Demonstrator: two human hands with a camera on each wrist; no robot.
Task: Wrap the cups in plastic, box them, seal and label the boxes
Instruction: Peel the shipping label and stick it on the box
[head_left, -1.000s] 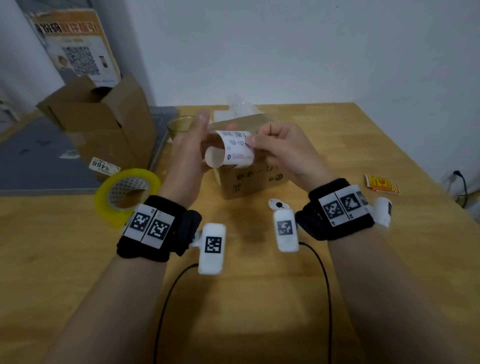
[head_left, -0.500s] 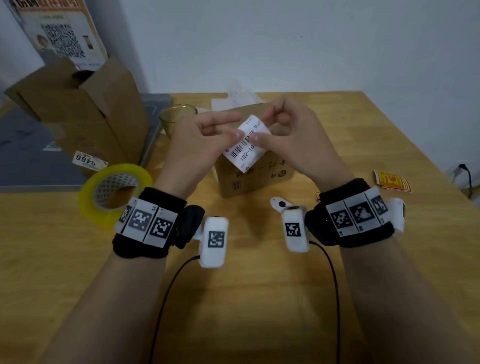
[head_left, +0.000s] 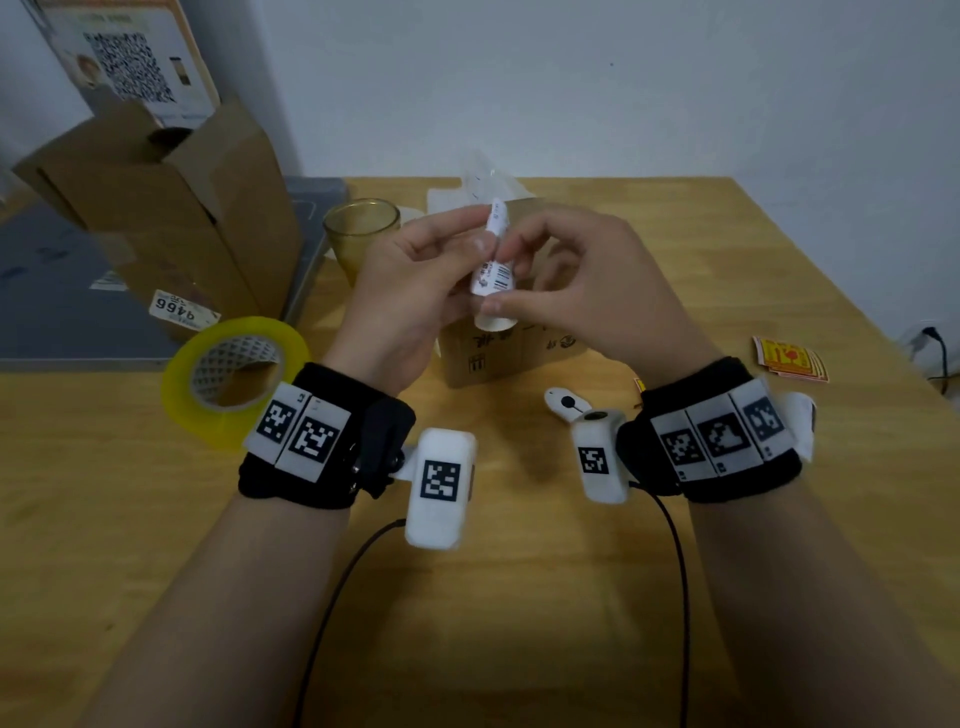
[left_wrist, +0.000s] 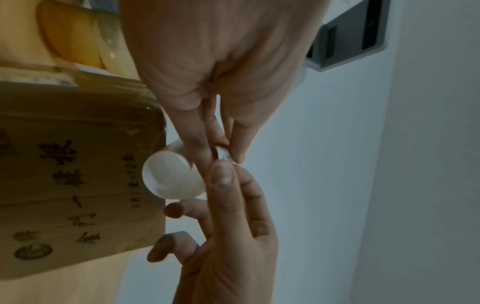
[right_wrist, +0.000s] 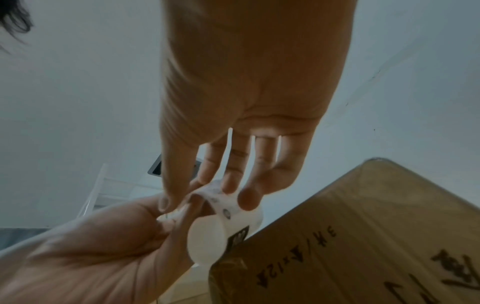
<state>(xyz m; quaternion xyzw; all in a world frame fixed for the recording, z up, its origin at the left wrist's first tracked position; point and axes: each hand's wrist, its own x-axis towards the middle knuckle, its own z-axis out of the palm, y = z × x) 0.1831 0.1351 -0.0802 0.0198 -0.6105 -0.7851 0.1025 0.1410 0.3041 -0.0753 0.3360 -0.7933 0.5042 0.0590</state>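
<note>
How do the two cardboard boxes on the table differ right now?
The small box sits closed behind the hands, with clear tape over its top edge in the wrist views; the tall box at far left stands with its flaps open. The small box is lower and bears printed characters; the tall box carries a numbered sticker. Both are brown cardboard.

The left hand (left_wrist: 215, 67) reached down from the top of the view, its thumb and forefinger pinching a white label (left_wrist: 223, 155) at their tips. The right hand (left_wrist: 228, 236) came up from below to meet that grip, its thumb pressed to the same spot and its other fingers (left_wrist: 168, 244) loosely spread. Just left of the grip hung a curled white roll of label backing (left_wrist: 170, 179), its round end facing the camera. Behind the roll, further left, stood a brown cardboard box (left_wrist: 78, 174) with dark printed characters on its side. An amber glass cup (left_wrist: 78, 35) showed above the box. Right of the grip was a pale wall (left_wrist: 389, 164).
</note>
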